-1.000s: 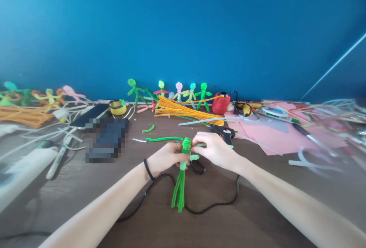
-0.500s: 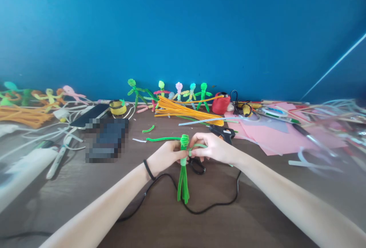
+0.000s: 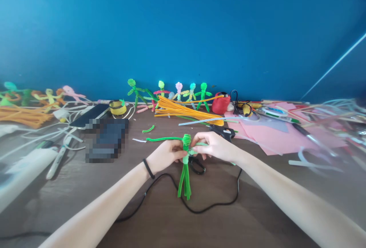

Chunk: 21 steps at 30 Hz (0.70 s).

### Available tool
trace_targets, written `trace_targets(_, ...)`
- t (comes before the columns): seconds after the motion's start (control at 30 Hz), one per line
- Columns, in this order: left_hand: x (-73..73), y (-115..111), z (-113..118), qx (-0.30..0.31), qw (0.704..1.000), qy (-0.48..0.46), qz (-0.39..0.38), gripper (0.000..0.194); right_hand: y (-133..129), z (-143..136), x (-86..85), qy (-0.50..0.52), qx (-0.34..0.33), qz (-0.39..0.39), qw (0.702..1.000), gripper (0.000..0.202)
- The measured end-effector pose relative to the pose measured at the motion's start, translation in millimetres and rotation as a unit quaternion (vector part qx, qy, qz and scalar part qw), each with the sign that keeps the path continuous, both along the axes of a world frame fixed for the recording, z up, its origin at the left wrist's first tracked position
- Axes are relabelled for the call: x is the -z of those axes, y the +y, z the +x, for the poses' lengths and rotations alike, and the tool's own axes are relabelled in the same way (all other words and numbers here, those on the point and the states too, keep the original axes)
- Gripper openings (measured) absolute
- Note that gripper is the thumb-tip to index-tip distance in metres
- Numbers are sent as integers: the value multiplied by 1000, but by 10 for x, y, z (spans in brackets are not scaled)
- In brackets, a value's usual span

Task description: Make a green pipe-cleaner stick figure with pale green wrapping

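Upright over the brown table (image 3: pixel 211 229) is a green pipe-cleaner figure (image 3: pixel 185 160), with a coiled head, a pale green band round its middle and several loose strands hanging below. My left hand (image 3: pixel 168 152) pinches the figure's body from the left. On the right side, my right hand (image 3: pixel 210 147) has its fingers closed on a pale green pipe cleaner (image 3: pixel 202 144) beside the body. A longer green strand (image 3: pixel 164 139) reaches out to the left from near the head. Where the fingers meet the figure, details are partly hidden.
A glue gun (image 3: pixel 224 132) lies behind my right hand, its black cable (image 3: pixel 200 212) looping below the figure. Orange pipe cleaners (image 3: pixel 188 111) and finished figures (image 3: pixel 203 95) stand behind. Phones (image 3: pixel 110 137) are left, pink sheets (image 3: pixel 265 137) right.
The figure has shifted slightly right and up, with its lower strands swinging along. My right fingers have closed in further over the pale green pipe cleaner, and less of its loop shows.
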<state>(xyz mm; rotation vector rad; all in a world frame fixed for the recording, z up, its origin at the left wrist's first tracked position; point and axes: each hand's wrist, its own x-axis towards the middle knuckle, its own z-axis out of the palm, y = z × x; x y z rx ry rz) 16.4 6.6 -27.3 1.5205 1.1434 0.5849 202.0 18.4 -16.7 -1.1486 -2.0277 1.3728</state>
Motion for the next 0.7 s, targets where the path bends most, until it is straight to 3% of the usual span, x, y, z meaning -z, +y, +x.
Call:
trace_targets(0.13, 18, -9, 4, 6, 1000, -10, 7, 18, -7, -5, 24, -5, -16, 28, 999, 11)
trace_targets(0.3, 26, -19, 19, -13, 1000, -22, -16, 16, -81, -65, 40, -42, 38, 125, 991, 3)
trace_targets(0.5, 13, -32, 32, -41, 998, -28, -44, 15, -141, -98, 36, -157, 57, 310, 936, 8)
trace_targets(0.7, 27, -38, 35, -61, 995, -49, -56, 17, -119, -117, 114, -85, 26, 396, 914, 11)
